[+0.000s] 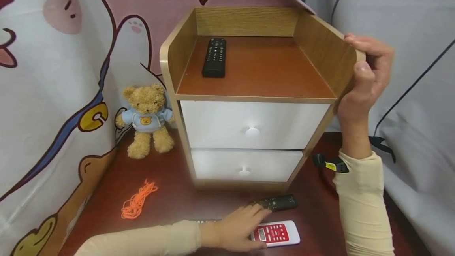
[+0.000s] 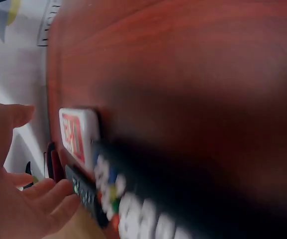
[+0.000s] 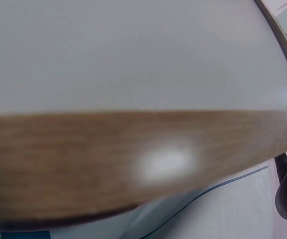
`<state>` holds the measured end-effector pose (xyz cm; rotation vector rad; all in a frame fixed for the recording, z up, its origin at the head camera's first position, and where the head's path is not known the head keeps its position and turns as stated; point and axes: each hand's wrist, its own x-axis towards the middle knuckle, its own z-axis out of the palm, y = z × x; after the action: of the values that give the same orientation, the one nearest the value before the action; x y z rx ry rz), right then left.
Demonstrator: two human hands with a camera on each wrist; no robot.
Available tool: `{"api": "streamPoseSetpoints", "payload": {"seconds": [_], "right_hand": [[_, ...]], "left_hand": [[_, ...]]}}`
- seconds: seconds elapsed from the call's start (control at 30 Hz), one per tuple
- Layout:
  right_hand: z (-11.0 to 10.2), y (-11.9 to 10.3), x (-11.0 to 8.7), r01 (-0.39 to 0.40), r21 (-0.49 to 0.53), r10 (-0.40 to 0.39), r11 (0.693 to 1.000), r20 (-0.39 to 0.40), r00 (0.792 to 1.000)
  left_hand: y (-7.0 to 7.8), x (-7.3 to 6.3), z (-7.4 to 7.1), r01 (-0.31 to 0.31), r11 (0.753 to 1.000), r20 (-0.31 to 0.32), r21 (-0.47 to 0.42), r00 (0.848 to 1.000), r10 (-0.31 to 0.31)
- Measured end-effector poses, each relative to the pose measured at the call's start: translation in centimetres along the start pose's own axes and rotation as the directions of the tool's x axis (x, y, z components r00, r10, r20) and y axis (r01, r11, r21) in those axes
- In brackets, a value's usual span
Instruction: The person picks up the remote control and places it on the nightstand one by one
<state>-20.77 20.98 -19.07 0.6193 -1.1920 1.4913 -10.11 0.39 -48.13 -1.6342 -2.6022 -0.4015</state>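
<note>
While right hand (image 1: 371, 80) around cabinet edge (image 1: 360, 55), left hand (image 1: 239, 226) loose over remote (image 1: 280, 233), off drawers (image 1: 217, 165).

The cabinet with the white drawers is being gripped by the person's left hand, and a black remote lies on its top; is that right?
Not quite: the hand gripping the cabinet is the person's right hand, as the head view shows. The left hand is lower, by the red-and-white remote. The black remote does lie on top.
</note>
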Motion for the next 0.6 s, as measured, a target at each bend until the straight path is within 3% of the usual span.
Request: {"api": "streamPoseSetpoints", "payload": {"seconds": [0.13, 0.4, 0.6], "right_hand": [[0.4, 0.0, 0.0, -0.001, 0.029, 0.001, 1.0, -0.005, 1.0], [0.1, 0.0, 0.0, -0.004, -0.003, 0.004, 1.0, 0.012, 1.0], [-0.1, 0.2, 0.1, 0.001, -0.013, -0.001, 1.0, 0.024, 1.0]], "left_hand": [[0.5, 0.0, 1.7, 0.043, 0.999, -0.018, -0.025, 0.999, -0.044], [0.3, 0.4, 4.4, 0.012, 0.99, 0.034, 0.143, 0.999, -0.017], [0.7, 1.0, 5.1, 0.028, 0.986, -0.019, 0.163, 1.0, -0.025]]}}
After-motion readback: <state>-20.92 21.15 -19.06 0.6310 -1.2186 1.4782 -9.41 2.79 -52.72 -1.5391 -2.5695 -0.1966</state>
